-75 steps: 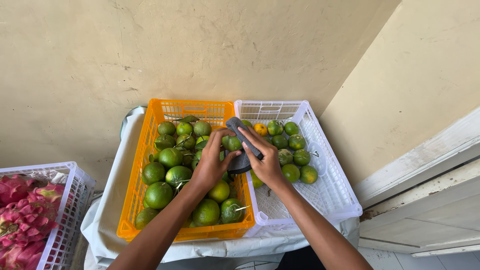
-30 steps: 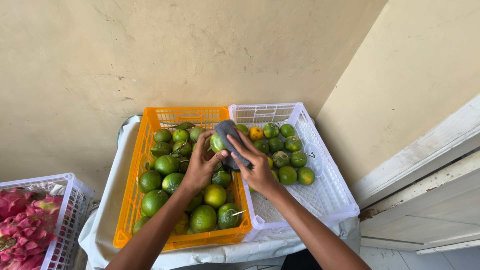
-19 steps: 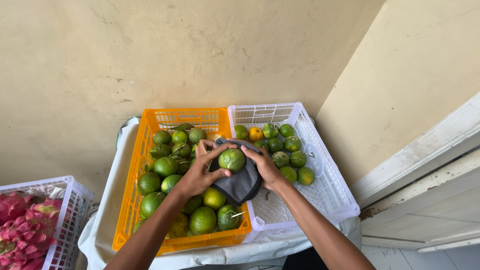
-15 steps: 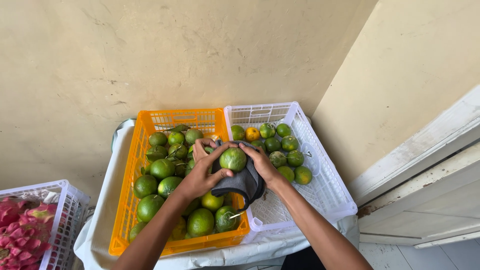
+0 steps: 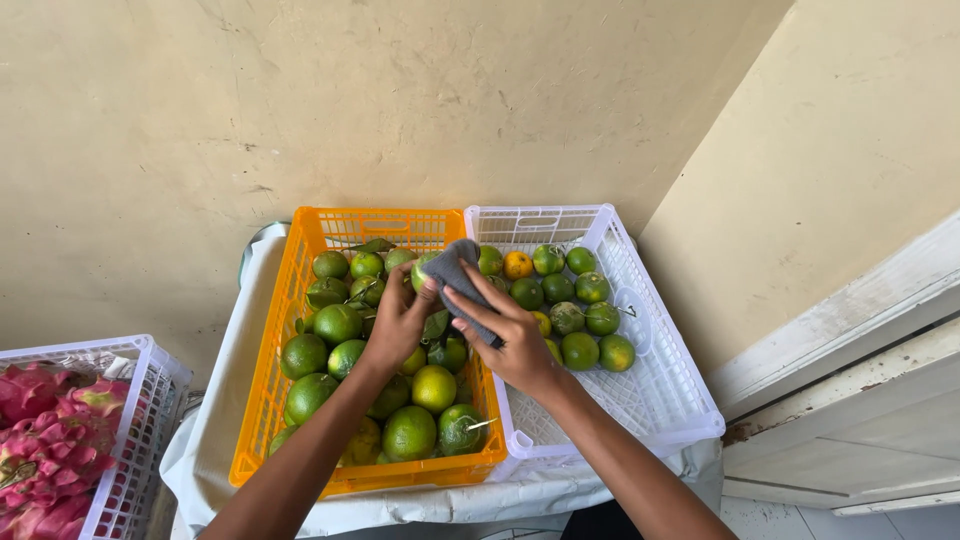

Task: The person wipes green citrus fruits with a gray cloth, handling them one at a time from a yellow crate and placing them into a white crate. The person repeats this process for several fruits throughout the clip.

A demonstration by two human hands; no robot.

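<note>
At far left, a white basket (image 5: 150, 385) is holding pink dragon fruit (image 5: 45, 440). The left hand (image 5: 400, 320) is cupping a green citrus fruit (image 5: 422, 272) over the orange crate (image 5: 262, 400); the right hand (image 5: 510, 335), fingers spread, is pressing a grey cloth (image 5: 462, 280) onto it. Risk: the fruit, largely covered, is liable to slip and drop among the others. The white crate (image 5: 660, 380) is sitting rightward. The cloth-draped surface (image 5: 215, 410) is standing against a scuffed beige wall (image 5: 400, 100).
</note>
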